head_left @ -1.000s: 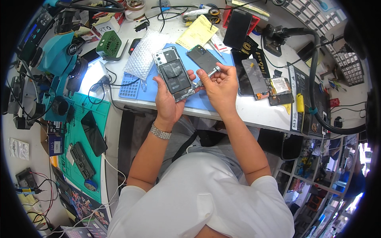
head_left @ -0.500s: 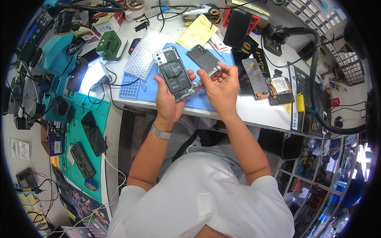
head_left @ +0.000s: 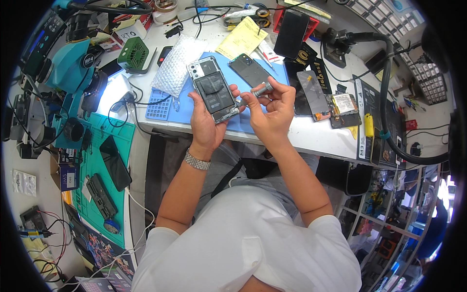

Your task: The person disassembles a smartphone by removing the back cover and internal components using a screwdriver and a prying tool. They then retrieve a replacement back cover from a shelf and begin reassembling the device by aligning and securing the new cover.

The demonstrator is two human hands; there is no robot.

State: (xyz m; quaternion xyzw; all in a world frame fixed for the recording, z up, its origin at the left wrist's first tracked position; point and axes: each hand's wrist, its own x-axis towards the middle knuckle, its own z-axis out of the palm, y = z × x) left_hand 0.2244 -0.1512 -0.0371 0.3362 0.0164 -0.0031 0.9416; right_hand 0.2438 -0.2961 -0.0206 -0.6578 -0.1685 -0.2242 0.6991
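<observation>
My left hand (head_left: pixel 206 119) is closed round a smartphone (head_left: pixel 212 87) with its back off, so the battery and inner parts show. Between the thumb and fingers of my right hand (head_left: pixel 270 109) is a silver-grey screwdriver (head_left: pixel 262 89). It points down and left at the lower right edge of the phone; whether its tip touches is too small to tell. Beyond my hands, a dark phone back cover (head_left: pixel 250 69) with a camera cluster lies on the blue mat (head_left: pixel 185 114).
Bubble wrap (head_left: pixel 176 68) and a yellow paper (head_left: pixel 242 38) lie behind the phone. To the right are a loose phone screen (head_left: pixel 312 92) and an opened phone (head_left: pixel 344 106). A black flexible arm (head_left: pixel 386 82) curves over the right side. A green mat (head_left: pixel 104 160) holds another phone (head_left: pixel 115 163).
The screwdriver's handle has shifted slightly right, and the fingers of my right hand have changed their position round it. The smartphone in my left hand stays nearly still.
</observation>
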